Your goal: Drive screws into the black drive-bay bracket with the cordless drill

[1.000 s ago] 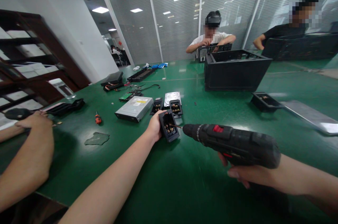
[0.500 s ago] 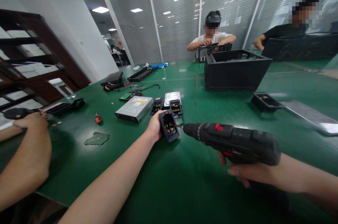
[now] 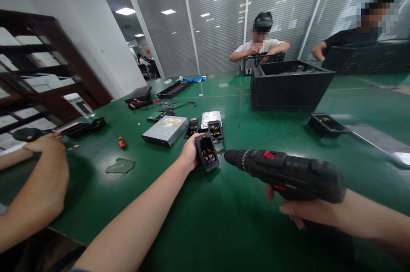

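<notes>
My left hand grips a small black bracket with brass contacts, holding it tilted on edge on the green table. In my right hand is a black cordless screwdriver with a red switch; its bit touches the bracket's inner face. Two more black brackets lie just behind, next to a bare hard drive and a grey optical drive.
A black computer case stands at the back right, a black tray and a metal side panel to its right. A co-worker's arm rests at the left edge. An orange screwdriver lies nearby. Two people sit across the table.
The view has shifted slightly; my hands, the bracket and the screwdriver keep the same pose against each other.
</notes>
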Demonstrator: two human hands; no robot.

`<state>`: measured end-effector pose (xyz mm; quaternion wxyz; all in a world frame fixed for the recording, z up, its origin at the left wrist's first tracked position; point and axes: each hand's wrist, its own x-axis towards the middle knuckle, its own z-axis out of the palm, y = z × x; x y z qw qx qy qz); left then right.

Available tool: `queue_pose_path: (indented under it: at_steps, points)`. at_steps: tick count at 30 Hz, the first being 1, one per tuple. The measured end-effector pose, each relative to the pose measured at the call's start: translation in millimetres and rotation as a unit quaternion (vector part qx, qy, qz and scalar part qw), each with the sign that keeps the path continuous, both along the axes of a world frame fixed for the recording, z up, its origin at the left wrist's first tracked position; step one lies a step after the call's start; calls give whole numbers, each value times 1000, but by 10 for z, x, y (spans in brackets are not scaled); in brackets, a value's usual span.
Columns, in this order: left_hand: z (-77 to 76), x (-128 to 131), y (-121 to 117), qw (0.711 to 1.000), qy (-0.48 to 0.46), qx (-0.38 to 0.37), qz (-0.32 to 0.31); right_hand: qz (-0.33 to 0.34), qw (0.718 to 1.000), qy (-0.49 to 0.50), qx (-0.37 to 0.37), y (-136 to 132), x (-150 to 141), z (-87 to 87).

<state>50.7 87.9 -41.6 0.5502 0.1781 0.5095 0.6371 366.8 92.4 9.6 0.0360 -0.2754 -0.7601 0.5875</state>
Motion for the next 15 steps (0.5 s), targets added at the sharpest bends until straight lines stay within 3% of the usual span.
queue_pose_path:
  at_steps: [15]
  points:
    - [12, 9, -8, 1000, -2, 8, 17, -10, 1000, -24, 0, -13, 25, -55]
